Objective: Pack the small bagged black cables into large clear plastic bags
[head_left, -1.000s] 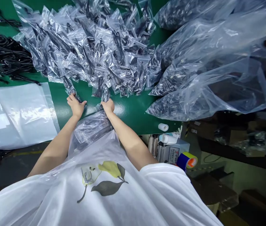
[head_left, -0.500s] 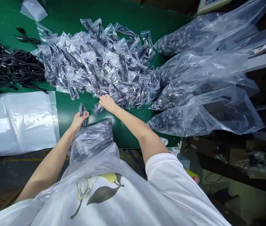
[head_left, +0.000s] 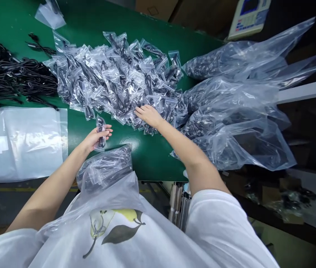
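Observation:
My left hand (head_left: 98,137) holds a bagged cable (head_left: 101,130), a black coiled cable in a clear zip bag, upright between thumb and fingers. Just below it, close to my body, a large clear bag (head_left: 107,160) packed with bagged cables lies at the table edge. My right hand (head_left: 150,116) rests at the front of the pile of bagged cables (head_left: 113,78), its fingers curled together over the small bags. What lies under its fingertips is hidden.
Loose black cables (head_left: 15,74) lie at the left of the green table (head_left: 158,160). Flat plastic bags (head_left: 35,145) are stacked in front of them. Several large filled bags (head_left: 225,145) line the right side. A device with a screen (head_left: 249,18) stands at the back right.
My right hand has moved right along the front of the pile. My left hand has shifted slightly right with the bagged cable. The view has tilted and shifted a little.

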Demonstrator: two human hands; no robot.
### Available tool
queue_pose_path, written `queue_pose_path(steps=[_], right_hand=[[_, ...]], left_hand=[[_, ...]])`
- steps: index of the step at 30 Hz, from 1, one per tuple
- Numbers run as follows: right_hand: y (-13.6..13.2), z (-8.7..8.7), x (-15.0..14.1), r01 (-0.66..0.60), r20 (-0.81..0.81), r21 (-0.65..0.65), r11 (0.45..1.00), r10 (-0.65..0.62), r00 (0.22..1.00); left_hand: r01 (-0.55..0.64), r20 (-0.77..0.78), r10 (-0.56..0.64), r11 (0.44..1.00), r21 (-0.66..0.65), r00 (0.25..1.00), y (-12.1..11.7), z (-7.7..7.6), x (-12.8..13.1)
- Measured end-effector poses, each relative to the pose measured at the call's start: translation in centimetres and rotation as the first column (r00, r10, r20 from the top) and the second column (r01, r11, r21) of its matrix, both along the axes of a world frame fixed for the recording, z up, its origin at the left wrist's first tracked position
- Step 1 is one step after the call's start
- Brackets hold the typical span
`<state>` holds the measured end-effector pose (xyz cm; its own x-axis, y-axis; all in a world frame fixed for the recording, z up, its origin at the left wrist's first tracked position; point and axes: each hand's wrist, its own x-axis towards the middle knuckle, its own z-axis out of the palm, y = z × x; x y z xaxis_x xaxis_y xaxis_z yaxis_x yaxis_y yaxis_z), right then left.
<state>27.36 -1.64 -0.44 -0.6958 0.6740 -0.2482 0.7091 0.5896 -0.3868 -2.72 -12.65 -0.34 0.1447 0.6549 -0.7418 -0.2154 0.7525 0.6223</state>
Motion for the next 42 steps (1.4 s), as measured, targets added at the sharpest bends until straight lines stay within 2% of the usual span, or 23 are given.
queue_pose_path(steps=[2,4,6,7,8,9,10,11,13,15,17,19,23,26,28,30,32,33,36,38,39,40,42], right_hand=[[1.6,0.2,0.2,-0.017,0.001,-0.033,0.999,0.018,1.000],[1.6,0.7,-0.3,0.055,-0.047,-0.011,0.998,-0.056,0.997],[0.1,1.5,-1.5,0.221,-0.144,0.002,0.975,-0.218,0.965],[-1.1,1.9,-2.4,0.339,-0.193,-0.039,0.940,-0.340,0.920],[-2.6,2.3,-3.5,0.463,-0.229,-0.130,0.877,-0.481,0.846],[-4.2,2.7,-4.8,0.565,-0.243,-0.266,0.781,-0.621,0.745],[-5.8,3.1,-6.3,0.620,-0.236,-0.426,0.659,-0.742,0.627],[-7.4,3.4,-7.7,0.616,-0.217,-0.581,0.532,-0.830,0.513],[-10.1,4.1,-10.3,0.486,-0.171,-0.812,0.324,-0.927,0.333],[-11.9,5.1,-12.0,0.319,-0.118,-0.931,0.178,-0.973,0.198],[-13.0,6.2,-12.5,0.174,-0.050,-0.982,0.069,-0.993,0.107],[-13.7,7.4,-12.4,0.071,-0.018,-0.997,0.022,-0.998,0.061],[-15.1,9.3,-12.1,0.011,-0.038,-0.999,0.039,-0.999,0.039],[-16.5,10.4,-12.9,0.032,-0.083,-0.996,0.085,-0.996,0.043],[-17.3,11.0,-14.1,0.100,-0.154,-0.982,0.159,-0.986,0.060],[-17.9,11.8,-15.4,0.256,-0.261,-0.927,0.273,-0.962,0.080],[-18.3,12.8,-16.3,0.450,-0.376,-0.806,0.386,-0.919,0.115],[-18.5,13.5,-16.4,0.527,-0.427,-0.732,0.431,-0.894,0.137],[-20.2,16.1,-14.6,0.649,-0.533,-0.562,0.512,-0.825,0.189],[-23.0,17.9,-12.3,0.707,-0.589,-0.479,0.520,-0.788,0.180],[-24.9,18.7,-11.2,0.730,-0.611,-0.447,0.517,-0.773,0.173],[-27.1,19.3,-10.3,0.739,-0.622,-0.427,0.522,-0.763,0.179],[-31.3,19.6,-9.6,0.711,-0.608,-0.428,0.558,-0.760,0.231]], left_hand=[[0.022,0.052,-0.024,0.999,0.047,0.998,0.3,0.7,0.0],[0.023,0.093,-0.032,0.995,0.100,0.995,0.2,1.0,-0.3],[0.024,0.127,-0.041,0.991,0.134,0.991,0.0,1.1,-0.7],[0.024,0.140,-0.044,0.990,0.142,0.989,-0.2,1.0,-0.7],[0.018,0.152,-0.040,0.989,0.147,0.988,-0.4,1.0,-0.6],[0.008,0.167,-0.033,0.989,0.150,0.985,-0.6,1.0,-0.3],[-0.007,0.185,-0.022,0.988,0.153,0.983,-0.8,1.1,0.2],[-0.025,0.204,-0.007,0.988,0.155,0.979,-1.1,1.2,0.8],[-0.054,0.247,0.016,0.988,0.146,0.969,-1.6,1.9,1.9],[-0.068,0.275,0.032,0.990,0.121,0.961,-2.1,2.9,2.7],[-0.080,0.280,0.052,0.993,0.091,0.959,-2.6,4.0,2.8],[-0.082,0.279,0.058,0.994,0.076,0.959,-2.9,5.1,2.3],[-0.042,0.304,0.007,0.993,0.109,0.953,-4.0,6.8,0.7],[0.014,0.299,-0.064,0.986,0.166,0.952,-4.7,7.5,0.0],[0.060,0.286,-0.127,0.971,0.231,0.950,-4.8,7.9,0.0],[0.109,0.265,-0.204,0.936,0.335,0.942,-4.8,8.9,0.1],[0.176,0.215,-0.306,0.865,0.469,0.927,-5.2,11.0,-0.2],[0.228,0.166,-0.366,0.813,0.535,0.916,-5.7,12.5,-0.6],[0.452,-0.121,-0.504,0.610,0.651,0.855,-9.2,18.4,-3.1],[0.609,-0.408,-0.459,0.493,0.622,0.789,-12.4,22.2,-5.4],[0.679,-0.553,-0.395,0.457,0.574,0.734,-14.1,23.5,-6.5],[0.740,-0.666,-0.343,0.440,0.509,0.662,-15.6,24.2,-7.5],[0.795,-0.798,-0.251,0.453,0.403,0.548,-18.0,23.7,-8.8]])
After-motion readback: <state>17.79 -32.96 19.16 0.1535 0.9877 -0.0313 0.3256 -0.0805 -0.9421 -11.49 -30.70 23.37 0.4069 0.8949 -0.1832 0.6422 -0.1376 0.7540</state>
